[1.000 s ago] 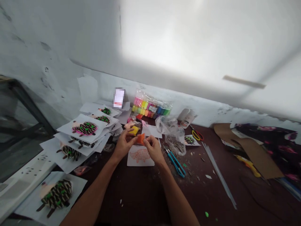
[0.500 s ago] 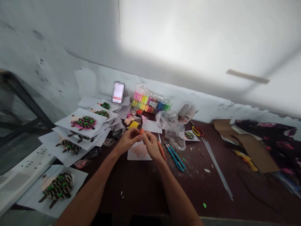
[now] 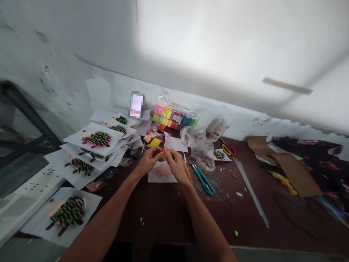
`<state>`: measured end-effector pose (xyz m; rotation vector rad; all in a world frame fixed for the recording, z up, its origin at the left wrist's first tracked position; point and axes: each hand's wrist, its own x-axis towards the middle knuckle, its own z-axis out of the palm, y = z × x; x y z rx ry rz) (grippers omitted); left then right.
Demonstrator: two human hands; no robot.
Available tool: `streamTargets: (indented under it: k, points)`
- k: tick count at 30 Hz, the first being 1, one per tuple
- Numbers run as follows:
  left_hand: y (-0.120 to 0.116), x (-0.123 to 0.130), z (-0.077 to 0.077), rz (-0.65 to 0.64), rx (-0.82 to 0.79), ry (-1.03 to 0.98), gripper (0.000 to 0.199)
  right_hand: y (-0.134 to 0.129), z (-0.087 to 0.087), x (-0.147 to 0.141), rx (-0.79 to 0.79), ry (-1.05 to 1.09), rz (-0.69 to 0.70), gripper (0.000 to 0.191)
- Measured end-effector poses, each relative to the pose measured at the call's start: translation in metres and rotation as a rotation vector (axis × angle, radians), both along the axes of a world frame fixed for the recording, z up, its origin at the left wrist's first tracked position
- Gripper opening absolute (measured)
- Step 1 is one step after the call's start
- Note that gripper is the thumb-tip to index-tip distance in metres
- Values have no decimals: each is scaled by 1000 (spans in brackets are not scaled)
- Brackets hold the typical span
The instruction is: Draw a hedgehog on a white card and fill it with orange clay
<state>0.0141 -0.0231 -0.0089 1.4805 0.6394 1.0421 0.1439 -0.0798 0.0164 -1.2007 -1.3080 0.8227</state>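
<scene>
My left hand and my right hand meet above the middle of the dark table. Pinched between the fingertips of both is a small orange piece of modelling clay, partly covered by the fingers. Just beneath them lies a white sheet with an orange hedgehog drawing; my right hand hides some of it. An orange-handled tool rests close by my right wrist, its kind unclear. Farther right is a turquoise-handled tool with metal tips.
Left, papers with finished hedgehogs are stacked, another hedgehog sheet in front. A colored clay pack leans against the wall. Plastic bags, scissors, clear strips and brown cardboard lie rightward. A yellow clay packet lies behind my hands.
The view has tilted slightly, so the table appears a little higher. Both hands stay together on the orange clay, with only small finger movement.
</scene>
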Motion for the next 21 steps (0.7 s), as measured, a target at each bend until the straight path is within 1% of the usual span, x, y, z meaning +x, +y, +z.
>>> streamTargets:
  k: [6,16,21]
  points:
    - [0,2,0,63,75,20,34,0,-4,-3,-34,-19,-104,28]
    - [-2,3,0,86,134,44,28,0,1,-3,-26,73,-17,32]
    - [-3,1,2,104,159,71,28,0,0,-3,-37,55,-42,32]
